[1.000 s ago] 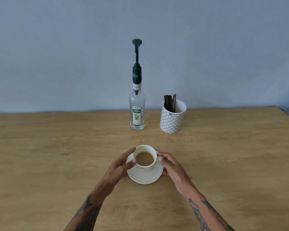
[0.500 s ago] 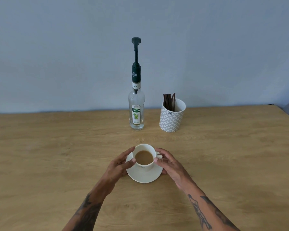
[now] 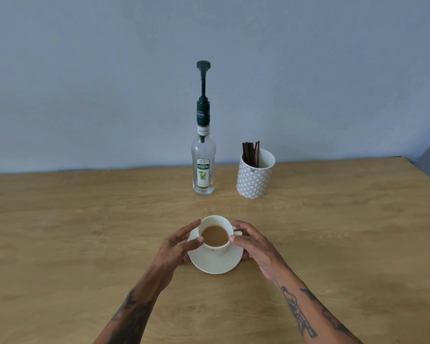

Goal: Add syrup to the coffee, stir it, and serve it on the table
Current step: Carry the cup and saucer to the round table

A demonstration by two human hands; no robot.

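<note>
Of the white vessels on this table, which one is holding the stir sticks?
The patterned cup at the back, right of the syrup bottle. It has a grey diamond pattern and dark sticks standing in it; the plain coffee cup holds only coffee.

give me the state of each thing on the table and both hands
coffee cup: upright on saucer, holds coffee
saucer: flat on table
syrup bottle: upright, pump raised
patterned cup: upright, holds dark stir sticks
left hand: fingers on cup's side
right hand: fingers at cup's handle
</note>
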